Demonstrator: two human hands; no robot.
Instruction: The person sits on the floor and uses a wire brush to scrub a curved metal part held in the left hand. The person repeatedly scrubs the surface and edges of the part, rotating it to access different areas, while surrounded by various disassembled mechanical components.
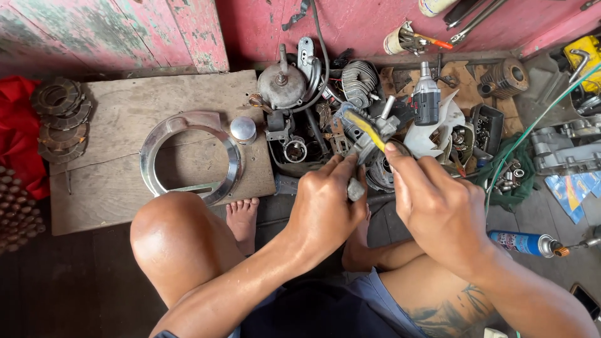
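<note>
Grey, rough-cast metal part (355, 188) sits gripped in your left hand (325, 203). Your right hand (438, 206) pinches a yellow-handled brush (366, 129) against it.

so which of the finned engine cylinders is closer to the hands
The grey finned cylinder beside the round housing, just beyond the left hand; the rusty brown one sits farther right by the wall.

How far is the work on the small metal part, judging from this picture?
Done: I cannot tell. In hand: the left hand grips a small grey metal part, and the right hand holds a yellow-handled tool against it. Left: the chrome ring and round cap lie untouched on the wooden board, and many engine parts are loose.
</note>
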